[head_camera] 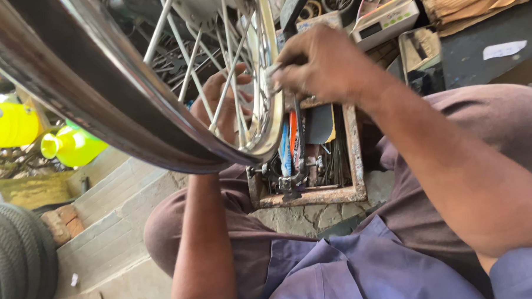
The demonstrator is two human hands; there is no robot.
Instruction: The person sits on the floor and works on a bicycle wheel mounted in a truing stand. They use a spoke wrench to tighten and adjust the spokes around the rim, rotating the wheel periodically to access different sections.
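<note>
Rusty metal box (353, 148) holds tools; right hand (316, 63) pinches something small, left hand (223, 104) seemingly grips spokes (189, 64).

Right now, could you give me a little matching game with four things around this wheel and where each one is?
Things:
1. left hand
2. right hand
3. yellow jug
4. rusty toolbox

Places:
A. behind the spokes
B. at the wheel rim, pinching something small
C. on the ground between the knees
D. far left, under the rim

Pairs: 1-A, 2-B, 3-D, 4-C
</note>
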